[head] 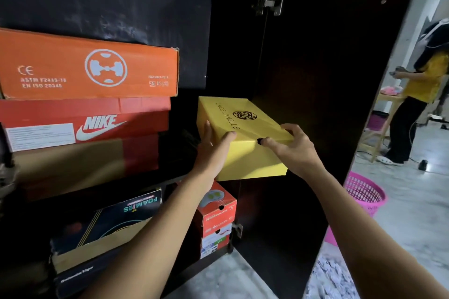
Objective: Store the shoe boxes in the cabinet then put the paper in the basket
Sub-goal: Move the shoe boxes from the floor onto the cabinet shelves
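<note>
Sliding the yellow shoe box (243, 124) into the cabinet (315, 80) is the step in hand, and it looks nearly done. The box sits at the level of the upper shelf (170, 183), in the gap to the right of the stacked orange box (90, 68) and red box (97, 124), with its near end jutting out past the front. Whether its base already rests on the shelf cannot be told. The left hand (213, 145) lies flat against the near left corner, straight and pressing rather than clasping. The right hand (296, 148) grasps the near right corner, its fingers (289, 128) curled over the lid's edge. To finish well, the person should push evenly with both hands so the box goes in square, stays level and stays off the stack beside it, then let go only once the shelf carries it. The paper (332, 277) lies on the floor below, near the pink basket (364, 194), not yet gathered.
</note>
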